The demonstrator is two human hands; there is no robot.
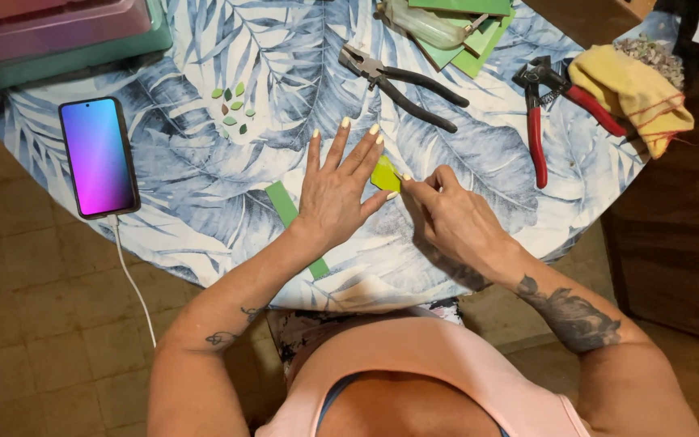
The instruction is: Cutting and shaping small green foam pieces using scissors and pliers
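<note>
Pressing flat with fingers spread: left hand (335, 190), at frame centre, on the leaf-print tablecloth (204, 186), thumb edge touching a small lime-green piece (383, 173). Pinching together at that piece's right edge: right hand (451, 218) fingertips, possibly around a thin tool, not clearly visible. Piece between both hands, long axis running upper left to lower right. Green strip (283, 204) partly under left wrist.
</note>
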